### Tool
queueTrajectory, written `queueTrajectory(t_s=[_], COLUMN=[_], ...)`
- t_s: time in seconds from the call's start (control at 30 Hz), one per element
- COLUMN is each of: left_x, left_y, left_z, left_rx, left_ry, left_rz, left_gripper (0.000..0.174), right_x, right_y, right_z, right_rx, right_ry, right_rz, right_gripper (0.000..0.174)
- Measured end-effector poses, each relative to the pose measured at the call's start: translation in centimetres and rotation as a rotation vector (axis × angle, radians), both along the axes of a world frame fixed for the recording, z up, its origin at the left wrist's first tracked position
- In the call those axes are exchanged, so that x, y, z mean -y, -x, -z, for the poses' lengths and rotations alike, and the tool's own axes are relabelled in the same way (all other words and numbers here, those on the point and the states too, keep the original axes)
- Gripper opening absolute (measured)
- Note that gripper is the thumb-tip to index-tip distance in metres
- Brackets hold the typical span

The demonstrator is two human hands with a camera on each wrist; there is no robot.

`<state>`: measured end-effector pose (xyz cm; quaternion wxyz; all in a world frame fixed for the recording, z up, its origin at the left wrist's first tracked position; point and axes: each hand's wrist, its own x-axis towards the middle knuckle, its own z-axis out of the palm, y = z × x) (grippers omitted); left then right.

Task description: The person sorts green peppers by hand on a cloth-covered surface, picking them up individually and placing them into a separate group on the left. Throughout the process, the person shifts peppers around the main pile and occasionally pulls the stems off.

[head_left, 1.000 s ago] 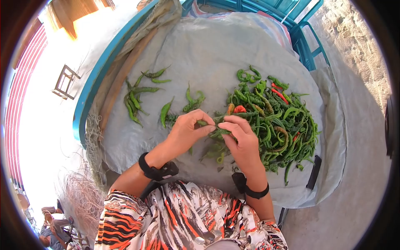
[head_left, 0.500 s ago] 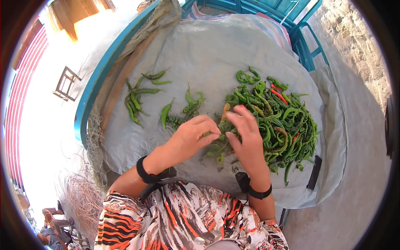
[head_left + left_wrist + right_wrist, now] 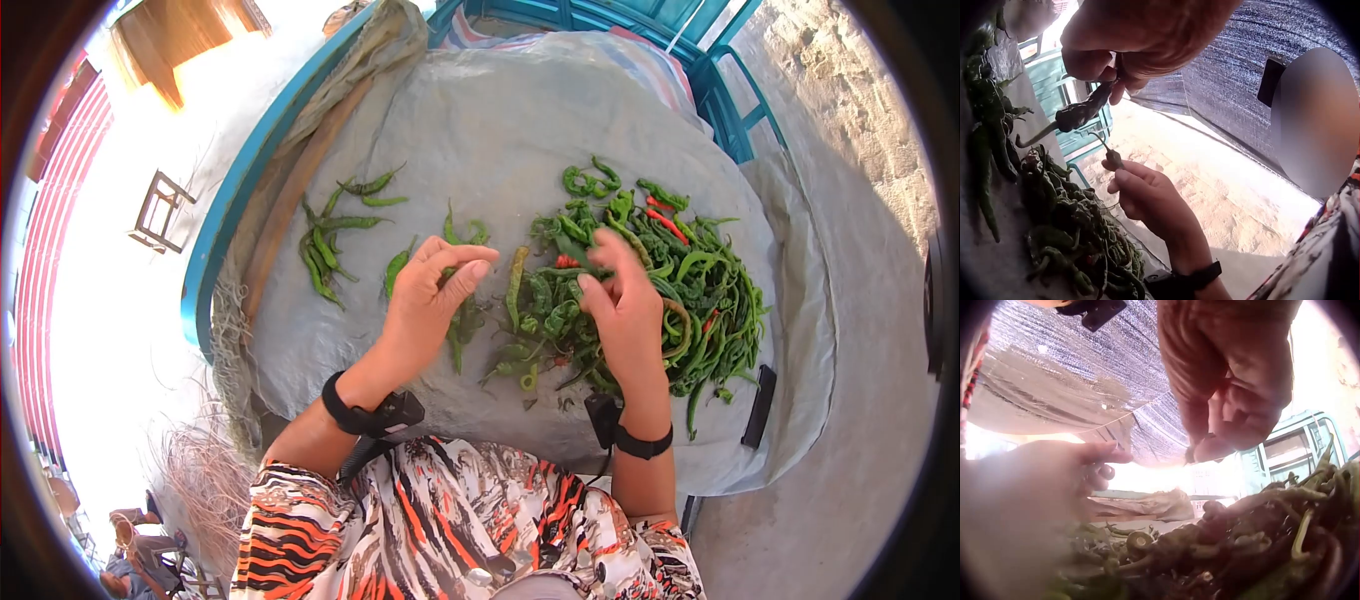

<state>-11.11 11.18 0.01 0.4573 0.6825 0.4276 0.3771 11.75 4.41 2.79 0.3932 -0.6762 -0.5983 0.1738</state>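
My left hand (image 3: 420, 300) hovers over the middle of the sheet, thumb and forefinger together. In the left wrist view, those fingertips pinch a dark, wrinkled chili pepper (image 3: 1082, 114), its stem pointing away from the hand. My right hand (image 3: 632, 315) is above the left side of a big pile of green chili peppers (image 3: 690, 310). Seen from the left wrist, its thumb and forefinger pinch a small green chili pepper (image 3: 1114, 159) by its body. A yellowish-green chili pepper (image 3: 517, 288) lies between the hands, beside the pile.
A grey plastic sheet (image 3: 480, 130) covers the work surface, with a blue metal rail (image 3: 225, 210) along its left. Several green peppers (image 3: 322, 250) form a small group at left. A black bar-shaped object (image 3: 759, 405) lies at the right edge. A wooden stool (image 3: 160, 212) stands beyond the rail.
The hands were close together and have drawn apart, the left up and left, the right over the pile. The yellowish-green pepper has shifted left, out from the pile's edge.
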Motion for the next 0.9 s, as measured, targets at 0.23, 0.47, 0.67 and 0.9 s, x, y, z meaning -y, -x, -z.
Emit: queueTrajectory(t_s=[0.23,0.47,0.67,0.9], left_x=[-1.1,-4.2,-5.0,-5.5], left_y=[-1.6,-2.4,-3.2,-2.5], left_z=[-0.4,1.9,4.4,5.8], left_rx=[0.312,-0.372,-0.861,-0.645], left_ry=[0.330,-0.180,-0.274,-0.221], left_rz=[0.150,0.012,-0.052,-0.078], left_gripper=[0.039,0.062,0.048,0.031], right_x=[0.6,1.6,2.2,2.6], right_y=[1.9,1.7,2.5,2.5], right_z=[0.7,1.1,2.1,2.3], right_rx=[-0.075,-0.072,-0.034,0.070], right_ry=[-0.087,-0.074,-0.018,0.001], right_rz=[0.003,0.038,-0.009,-0.064], right_gripper=[0.038,0.036,0.033,0.029])
